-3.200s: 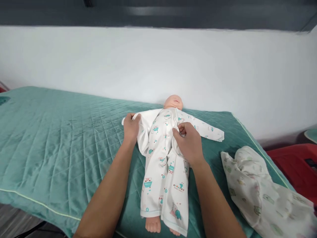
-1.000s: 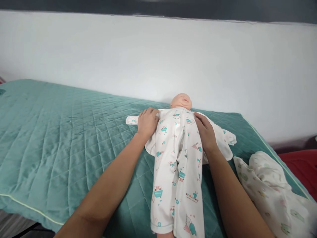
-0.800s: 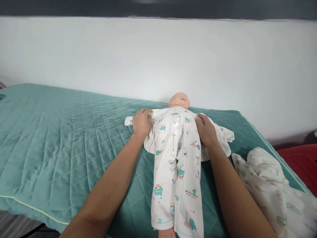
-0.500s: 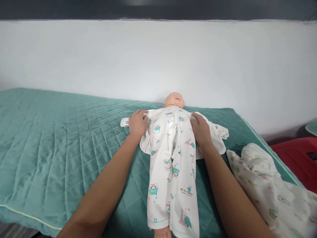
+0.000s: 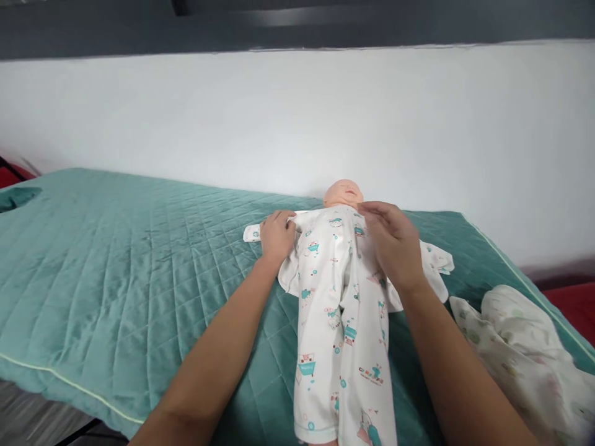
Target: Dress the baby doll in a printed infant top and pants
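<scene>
A baby doll point(image 5: 344, 192) lies on its back, with its head toward the wall. It wears a white printed baby top point(image 5: 434, 263) with its sleeves out to both sides, and matching trousers point(image 5: 344, 347) that reach up over its chest. My left hand point(image 5: 277, 235) is closed on the clothes at the doll's side, below the shoulder; its fingertips are partly hidden. My right hand point(image 5: 395, 244) hovers over the other side of the chest. Its fingers stretch toward the doll's neck with a gap above the thumb, and nothing shows in them.
A green quilted cover point(image 5: 139, 279) spreads under the doll and far to the left. White printed cloth point(image 5: 515, 353) lies bunched at the right, beside my right forearm. Behind stands a white wall point(image 5: 209, 124). Something red point(image 5: 574, 310) shows past the right edge.
My right hand has left the side of the clothes and risen toward the doll's neck. My left hand stays on the clothes. The view has turned a little left.
</scene>
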{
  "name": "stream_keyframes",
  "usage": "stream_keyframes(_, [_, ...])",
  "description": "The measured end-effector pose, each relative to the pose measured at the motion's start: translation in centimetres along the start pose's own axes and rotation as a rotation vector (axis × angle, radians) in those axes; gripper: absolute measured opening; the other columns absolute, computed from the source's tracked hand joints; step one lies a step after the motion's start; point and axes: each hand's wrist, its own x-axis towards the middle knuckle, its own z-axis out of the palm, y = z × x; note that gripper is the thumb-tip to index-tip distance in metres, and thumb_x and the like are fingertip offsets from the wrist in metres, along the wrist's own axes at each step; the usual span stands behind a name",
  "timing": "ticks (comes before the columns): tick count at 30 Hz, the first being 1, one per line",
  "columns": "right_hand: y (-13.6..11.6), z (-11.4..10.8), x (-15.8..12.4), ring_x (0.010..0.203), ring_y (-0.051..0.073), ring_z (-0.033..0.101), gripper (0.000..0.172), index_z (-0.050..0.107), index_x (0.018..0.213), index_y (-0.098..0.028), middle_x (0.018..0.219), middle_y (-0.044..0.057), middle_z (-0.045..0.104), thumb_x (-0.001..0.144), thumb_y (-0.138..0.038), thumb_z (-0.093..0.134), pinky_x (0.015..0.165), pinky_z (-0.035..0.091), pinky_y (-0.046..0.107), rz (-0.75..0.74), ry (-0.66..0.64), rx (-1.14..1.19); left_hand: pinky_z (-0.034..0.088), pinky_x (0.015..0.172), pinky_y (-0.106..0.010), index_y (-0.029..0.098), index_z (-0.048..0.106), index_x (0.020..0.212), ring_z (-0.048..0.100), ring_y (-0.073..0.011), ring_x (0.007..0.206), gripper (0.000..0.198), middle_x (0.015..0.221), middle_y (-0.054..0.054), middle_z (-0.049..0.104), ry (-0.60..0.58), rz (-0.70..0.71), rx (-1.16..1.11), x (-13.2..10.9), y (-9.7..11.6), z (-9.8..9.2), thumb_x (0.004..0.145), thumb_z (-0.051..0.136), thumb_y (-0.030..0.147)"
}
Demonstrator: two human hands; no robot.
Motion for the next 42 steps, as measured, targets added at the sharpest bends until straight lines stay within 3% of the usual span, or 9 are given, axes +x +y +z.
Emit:
stream_keyframes(5, [-3.8, 6.2, 3.7, 0.127, 0.029, 0.057, 0.036, 0.059, 0.128, -0.016, 0.135, 0.013, 0.063, 0.093, -0.025, 0.053, 0.106, 0.046, 0.043, -0.132, -0.547, -0.48, 0.041, 0.105, -0.04, 0.022, 0.061, 0.125, 0.061, -0.0254, 0.12, 0.036, 0.126, -0.006, 0.07, -0.007, -0.017, 0.018, -0.1, 0.1, -0.2, 0.091, 0.048, 0.018])
stream_keyframes(9, [-3.5, 11.0, 6.1, 0.111, 0.033, 0.063, 0.031, 0.061, 0.118, -0.01, 0.123, 0.02, 0.064, 0.089, -0.014, 0.051, 0.088, 0.051, 0.041, -0.183, -0.802, -0.929, 0.041, 0.105, -0.041, 0.021, 0.054, 0.131, 0.06, -0.0265, 0.122, 0.038, 0.131, -0.008, 0.068, -0.062, -0.065, 0.059, 0.0, 0.3, -0.4, 0.093, 0.048, 0.022])
stream_keyframes(12, [-2.5, 12.6, 6.8, 0.108, 0.033, 0.064, 0.03, 0.061, 0.119, -0.011, 0.123, 0.021, 0.062, 0.092, -0.016, 0.048, 0.085, 0.05, 0.04, -0.242, -0.845, -1.042, 0.041, 0.103, -0.043, 0.023, 0.058, 0.126, 0.06, -0.0278, 0.121, 0.032, 0.127, -0.009, 0.069, -0.092, -0.061, 0.114, 0.2, 0.4, -0.5, 0.097, 0.045, 0.028])
stream_keyframes(16, [-1.6, 12.7, 6.9, 0.104, 0.035, 0.065, 0.031, 0.062, 0.118, -0.008, 0.115, 0.021, 0.066, 0.093, -0.026, 0.052, 0.083, 0.05, 0.042, -0.196, -0.886, -1.079, 0.04, 0.1, -0.042, 0.025, 0.066, 0.118, 0.061, -0.0284, 0.118, 0.032, 0.121, -0.008, 0.071, -0.122, -0.05, 0.197, 0.5, 0.3, -0.4, 0.099, 0.041, 0.028])
stream_keyframes(23, [-2.1, 11.3, 6.0, 0.113, 0.032, 0.058, 0.033, 0.058, 0.121, -0.007, 0.123, 0.022, 0.06, 0.092, -0.022, 0.056, 0.09, 0.047, 0.038, -0.327, -0.718, -1.092, 0.039, 0.098, -0.042, 0.025, 0.071, 0.113, 0.062, -0.0278, 0.116, 0.036, 0.118, -0.009, 0.072, -0.143, -0.118, 0.192, 1.1, 0.0, -0.3, 0.099, 0.038, 0.027])
stream_keyframes(29, [-2.1, 11.9, 6.4, 0.107, 0.032, 0.062, 0.026, 0.066, 0.111, -0.01, 0.119, 0.021, 0.064, 0.09, -0.019, 0.054, 0.086, 0.048, 0.039, -0.324, -0.859, -1.055, 0.04, 0.097, -0.042, 0.023, 0.07, 0.111, 0.062, -0.0283, 0.115, 0.037, 0.118, -0.01, 0.072, -0.162, -0.086, 0.203, 1.2, -0.1, -0.1, 0.101, 0.035, 0.027])
stream_keyframes(34, [-1.9, 13.0, 7.8, 0.085, 0.027, 0.068, 0.022, 0.073, 0.1, -0.015, 0.102, 0.015, 0.074, 0.087, -0.019, 0.056, 0.075, 0.048, 0.036, -0.247, -1.067, -1.027, 0.041, 0.096, -0.044, 0.021, 0.069, 0.105, 0.063, -0.03, 0.113, 0.036, 0.114, -0.012, 0.072, -0.161, -0.048, 0.206, 1.0, -0.3, 0.0, 0.103, 0.034, 0.028])
stream_keyframes(37, [-1.9, 12.5, 8.5, 0.087, 0.026, 0.069, 0.027, 0.072, 0.111, -0.021, 0.105, 0.01, 0.075, 0.087, -0.026, 0.059, 0.074, 0.048, 0.035, -0.263, -1.076, -1.003, 0.042, 0.096, -0.042, 0.021, 0.068, 0.109, 0.063, -0.0285, 0.113, 0.04, 0.115, -0.012, 0.072, -0.128, -0.046, 0.201, 0.8, -0.1, -0.2, 0.105, 0.029, 0.029])
stream_keyframes(42, [-2.1, 10.6, 8.9, 0.106, 0.03, 0.066, 0.051, 0.058, 0.138, -0.035, 0.124, 0.006, 0.07, 0.087, -0.034, 0.064, 0.08, 0.048, 0.036, -0.303, -1.022, -1.0, 0.045, 0.092, -0.038, 0.019, 0.066, 0.111, 0.064, -0.027, 0.111, 0.044, 0.114, -0.012, 0.071, -0.089, -0.048, 0.182, 0.3, 0.0, -0.9, 0.106, 0.024, 0.031])
